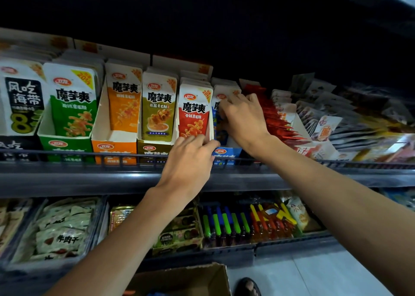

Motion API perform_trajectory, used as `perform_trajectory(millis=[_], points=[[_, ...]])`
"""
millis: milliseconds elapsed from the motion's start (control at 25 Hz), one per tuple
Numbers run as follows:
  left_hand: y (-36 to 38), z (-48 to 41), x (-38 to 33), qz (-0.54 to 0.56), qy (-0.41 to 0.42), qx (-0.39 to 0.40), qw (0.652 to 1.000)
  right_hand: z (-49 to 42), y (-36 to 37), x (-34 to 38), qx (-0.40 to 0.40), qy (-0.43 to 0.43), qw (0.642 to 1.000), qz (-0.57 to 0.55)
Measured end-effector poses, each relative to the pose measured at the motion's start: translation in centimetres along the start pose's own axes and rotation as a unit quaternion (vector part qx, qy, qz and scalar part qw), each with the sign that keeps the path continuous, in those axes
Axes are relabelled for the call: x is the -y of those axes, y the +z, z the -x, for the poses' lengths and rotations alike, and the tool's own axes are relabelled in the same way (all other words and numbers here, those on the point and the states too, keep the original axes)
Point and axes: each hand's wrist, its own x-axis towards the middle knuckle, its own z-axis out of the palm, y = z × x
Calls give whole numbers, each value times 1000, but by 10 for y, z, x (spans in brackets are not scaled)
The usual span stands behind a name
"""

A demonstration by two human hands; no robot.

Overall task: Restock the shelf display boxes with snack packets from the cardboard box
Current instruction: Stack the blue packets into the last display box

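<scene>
So the blue packets (225, 90) are thin foil-type pouches. I'd guess they're light, floppy and a bit slick, so a stack will fan out or slump if you only grab one corner. It's best to take the whole bunch across the flat faces near the top and slide it in upright. They're white up top with a small red logo, and blue lower down with black lettering that's mostly covered.

They're standing in the blue display box (225, 154) at the front edge of the upper shelf (67, 175), right behind the wire rail (67, 151). The right hand (244, 118) has its fingers curled over the front of that stack, gripping it near the top. The left hand (190, 159) is lower, with bent fingers against the bottom corner of the red packets (194, 111) next door. Honestly it's too dark there to tell if it's pinching something or just steadying the divider.

To the left along the same shelf edge are the olive, orange and green boxes. The orange one looks low on stock. The cardboard box (179, 277) sits open on the floor below the shelves.
</scene>
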Motion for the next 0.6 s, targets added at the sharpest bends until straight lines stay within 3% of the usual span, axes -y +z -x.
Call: perform_trajectory(millis=[240,400,440,520,600], points=[[-19,21,2,-2,9,-62,998,34,-31,-3,-17,24,991,-129],[-29,55,14,9,66,-54,996,79,-46,20,67,33,941,-330],[-29,67,20,13,75,-2,997,94,-47,31,107,24,923,-369],[-24,94,39,34,42,174,983,126,-43,55,220,-17,889,-400],[-15,126,60,37,-10,368,929,162,-31,83,347,-52,840,-414]])
